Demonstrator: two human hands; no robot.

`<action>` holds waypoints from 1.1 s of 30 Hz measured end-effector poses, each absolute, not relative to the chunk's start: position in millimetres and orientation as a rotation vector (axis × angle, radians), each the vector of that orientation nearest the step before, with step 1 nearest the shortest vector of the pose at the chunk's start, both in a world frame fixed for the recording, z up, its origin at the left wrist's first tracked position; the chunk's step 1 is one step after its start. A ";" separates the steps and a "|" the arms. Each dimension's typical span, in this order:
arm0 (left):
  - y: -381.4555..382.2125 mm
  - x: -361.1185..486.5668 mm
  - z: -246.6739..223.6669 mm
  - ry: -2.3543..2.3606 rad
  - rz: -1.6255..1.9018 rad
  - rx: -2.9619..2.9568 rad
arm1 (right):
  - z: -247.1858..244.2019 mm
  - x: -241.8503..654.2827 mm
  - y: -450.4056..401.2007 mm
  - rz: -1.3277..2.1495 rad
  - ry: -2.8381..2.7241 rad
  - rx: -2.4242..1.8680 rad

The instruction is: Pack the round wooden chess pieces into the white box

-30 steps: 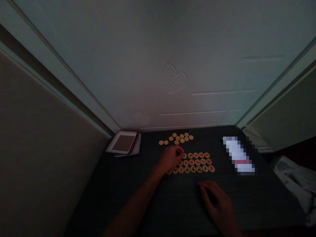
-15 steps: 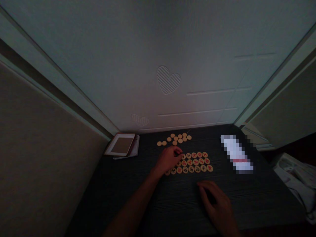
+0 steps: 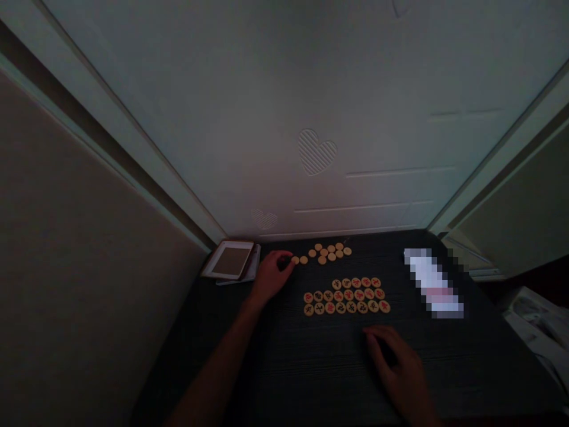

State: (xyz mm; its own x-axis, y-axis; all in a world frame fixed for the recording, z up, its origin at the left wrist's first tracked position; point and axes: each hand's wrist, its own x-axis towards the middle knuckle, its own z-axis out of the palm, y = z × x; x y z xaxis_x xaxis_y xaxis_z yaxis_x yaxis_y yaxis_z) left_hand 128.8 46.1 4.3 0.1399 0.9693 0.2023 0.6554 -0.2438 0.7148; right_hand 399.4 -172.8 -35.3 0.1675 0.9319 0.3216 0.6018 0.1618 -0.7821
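Observation:
My left hand reaches to the left end of the loose group. Its thumb and forefinger are closed at the edge of the leftmost Chinese chess piece, which lies with its plain side up. Several more plain-side-up pieces spread to the right of it. Nearer to me, character-side-up pieces stand in three rows with red and black markings; the far row is shorter at its left end. Below the rows my right hand rests, thumb and forefinger tips together, with no piece showing between them.
The dark tabletop meets a pale panel with embossed hearts at the back. A white-framed flat item lies on another at the back left. To the right is a blurred-out bright object. White things sit beyond the right edge.
My left hand has moved from the far row's left end, leftward and back to the loose plain pieces. My right hand stays below the rows. The view has shifted slightly.

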 end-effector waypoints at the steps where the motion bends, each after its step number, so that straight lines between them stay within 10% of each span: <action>1: 45.0 127.4 -1.1 1.570 0.903 1.972 | -35.3 399.3 -172.9 0.452 -1.526 -1.540; 33: -142.7 170.3 -16.0 1.124 1.005 1.399 | -44.7 341.2 -166.0 0.573 -1.723 -1.224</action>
State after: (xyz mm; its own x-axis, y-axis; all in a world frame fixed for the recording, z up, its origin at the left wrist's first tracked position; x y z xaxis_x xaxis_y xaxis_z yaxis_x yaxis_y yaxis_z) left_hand 170.3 -142.7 -16.0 0.2114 0.9774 0.0042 0.1135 -0.0288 0.9931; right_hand 341.2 -166.0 -44.7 -0.0862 0.9081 0.4099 0.4817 0.3981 -0.7807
